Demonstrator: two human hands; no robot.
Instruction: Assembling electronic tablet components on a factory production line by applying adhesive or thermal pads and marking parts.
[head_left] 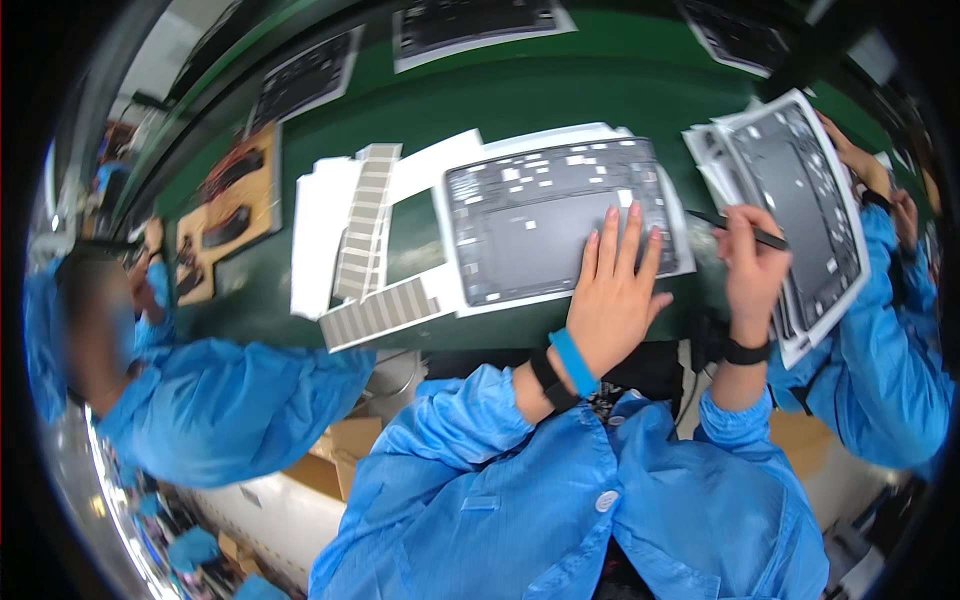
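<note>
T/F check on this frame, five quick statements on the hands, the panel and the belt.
1. The left hand lies flat on the dark grey panel. True.
2. The right hand is empty. False: it holds a thin black tool.
3. The belt surface is red. False: it is green.
4. A blue band sits on the left wrist. True.
5. The grey strip sheets lie right of the panel. False: they lie to its left.
</note>
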